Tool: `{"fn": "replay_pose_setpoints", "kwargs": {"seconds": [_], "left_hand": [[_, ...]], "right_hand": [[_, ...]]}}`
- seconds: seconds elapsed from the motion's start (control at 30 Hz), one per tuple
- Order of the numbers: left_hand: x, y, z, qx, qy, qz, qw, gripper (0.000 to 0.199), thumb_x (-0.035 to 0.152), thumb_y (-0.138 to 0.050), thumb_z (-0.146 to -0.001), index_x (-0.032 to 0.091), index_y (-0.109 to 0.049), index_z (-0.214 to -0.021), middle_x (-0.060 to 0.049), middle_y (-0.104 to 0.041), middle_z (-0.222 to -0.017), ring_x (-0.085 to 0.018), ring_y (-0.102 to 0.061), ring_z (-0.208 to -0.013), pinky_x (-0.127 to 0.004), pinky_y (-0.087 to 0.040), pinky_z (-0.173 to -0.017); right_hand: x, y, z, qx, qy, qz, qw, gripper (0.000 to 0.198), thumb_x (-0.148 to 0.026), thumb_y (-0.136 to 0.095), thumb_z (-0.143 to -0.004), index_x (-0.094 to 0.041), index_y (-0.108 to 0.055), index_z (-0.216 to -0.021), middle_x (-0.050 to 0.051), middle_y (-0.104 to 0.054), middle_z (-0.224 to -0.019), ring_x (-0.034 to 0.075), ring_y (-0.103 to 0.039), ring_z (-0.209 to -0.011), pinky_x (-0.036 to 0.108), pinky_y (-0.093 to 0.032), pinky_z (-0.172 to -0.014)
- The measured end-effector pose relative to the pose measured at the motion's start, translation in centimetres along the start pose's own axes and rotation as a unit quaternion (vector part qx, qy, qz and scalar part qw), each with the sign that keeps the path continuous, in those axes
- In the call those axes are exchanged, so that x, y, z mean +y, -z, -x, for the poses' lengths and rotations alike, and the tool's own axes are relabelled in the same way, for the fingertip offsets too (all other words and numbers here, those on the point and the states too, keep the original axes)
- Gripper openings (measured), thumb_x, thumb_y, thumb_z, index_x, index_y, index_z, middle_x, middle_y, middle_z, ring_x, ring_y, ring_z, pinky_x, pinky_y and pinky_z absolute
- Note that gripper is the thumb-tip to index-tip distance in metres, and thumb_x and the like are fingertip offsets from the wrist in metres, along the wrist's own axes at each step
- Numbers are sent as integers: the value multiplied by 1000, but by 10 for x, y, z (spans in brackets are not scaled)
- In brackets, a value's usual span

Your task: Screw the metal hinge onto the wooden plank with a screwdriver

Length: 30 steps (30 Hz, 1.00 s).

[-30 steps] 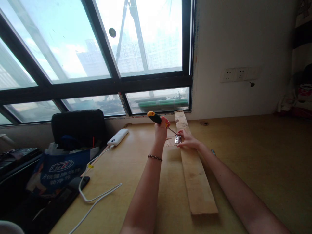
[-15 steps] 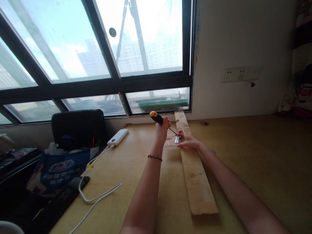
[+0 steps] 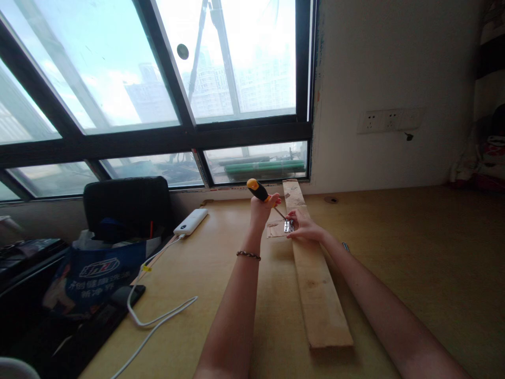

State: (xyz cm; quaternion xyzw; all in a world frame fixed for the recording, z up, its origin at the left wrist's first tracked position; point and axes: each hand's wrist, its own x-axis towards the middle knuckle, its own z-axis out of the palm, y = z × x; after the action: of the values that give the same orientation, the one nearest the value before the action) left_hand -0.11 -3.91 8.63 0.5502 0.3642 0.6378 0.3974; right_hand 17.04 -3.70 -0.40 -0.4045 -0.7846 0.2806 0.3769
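Observation:
In my left hand [image 3: 261, 209] is a screwdriver [image 3: 257, 188] with a yellow and black handle, tilted so its shaft slants down to the right. The tip meets a small silver metal hinge [image 3: 288, 226]. My right hand [image 3: 304, 226] rests over a long wooden board [image 3: 319, 295], its thumb and fingers closed about the hinge's right edge. A smaller thin wood piece [image 3: 273, 230] lies to the left of the board, under the hinge's left part. Any screw at the tip is too small to make out.
A white power bank [image 3: 191, 222] with a white cable [image 3: 136, 321] lies on the table [image 3: 414, 273] to the left. Beyond the left edge are a black chair [image 3: 126, 202] and a blue bag [image 3: 98, 273]. A window and wall stand behind the table.
The screwdriver handle has turned and shifted slightly right, and my left fingers have loosened and moved along it. My right hand and the board stay in place.

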Motion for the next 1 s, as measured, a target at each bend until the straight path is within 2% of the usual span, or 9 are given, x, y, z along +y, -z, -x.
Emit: {"fn": "replay_pose_setpoints", "kwargs": {"seconds": [0.1, 0.2, 0.4, 0.63, 0.83, 1.0], "left_hand": [[-1, 2, -2, 40, -19, -31, 999, 33, 40, -72, -52, 13, -55, -57, 0, -55, -53, -9, -49, -50, -23, -38, -51], [2, 4, -2, 63, -5, -40, 997, 34, 41, -73, -50, 13, -55, -58, 2, -51, -51, -8, -46, -47, -22, -36, -49], [7, 7, -1, 55, -34, -78, 995, 37, 37, -75, -46, 14, -60, -71, 0, -57, -58, -12, -54, -54, -24, -41, -54], [7, 2, 1, -3, -35, 14, 999, 44, 32, -69, -59, 15, -48, -94, -2, -63, -62, -18, -63, -64, -31, -45, -65], [18, -5, 7, 12, -71, -34, 997, 31, 27, -66, -61, 16, -47, -82, 1, -58, -56, -17, -60, -59, -32, -46, -65], [16, -11, 5, 43, -88, -78, 992, 44, 33, -73, -53, 17, -43, -82, 2, -53, -59, -16, -58, -58, -30, -45, -59]], "right_hand": [[3, -1, -1, 3, 4, -8, 1000, 72, -38, -78, -48, -20, -40, -106, 8, -54, -109, 23, -52, -104, 37, -41, -89], [1, -1, 0, 0, 4, -12, 1000, 71, -37, -78, -48, -20, -40, -106, 8, -54, -109, 23, -52, -105, 37, -41, -89], [-1, 1, 0, -2, 2, -12, 1000, 70, -36, -77, -48, -20, -40, -106, 8, -52, -112, 23, -51, -107, 36, -41, -90], [-2, 1, 1, 0, 0, 14, 1000, 70, -37, -77, -49, -21, -41, -106, 9, -53, -111, 24, -50, -107, 39, -39, -91], [-1, 0, 1, -2, 0, -3, 1000, 71, -39, -77, -49, -21, -40, -107, 8, -52, -112, 24, -51, -107, 38, -40, -90], [0, 1, 1, -10, 4, -4, 1000, 71, -40, -77, -49, -20, -38, -106, 9, -52, -112, 24, -51, -108, 38, -41, -90]]}}
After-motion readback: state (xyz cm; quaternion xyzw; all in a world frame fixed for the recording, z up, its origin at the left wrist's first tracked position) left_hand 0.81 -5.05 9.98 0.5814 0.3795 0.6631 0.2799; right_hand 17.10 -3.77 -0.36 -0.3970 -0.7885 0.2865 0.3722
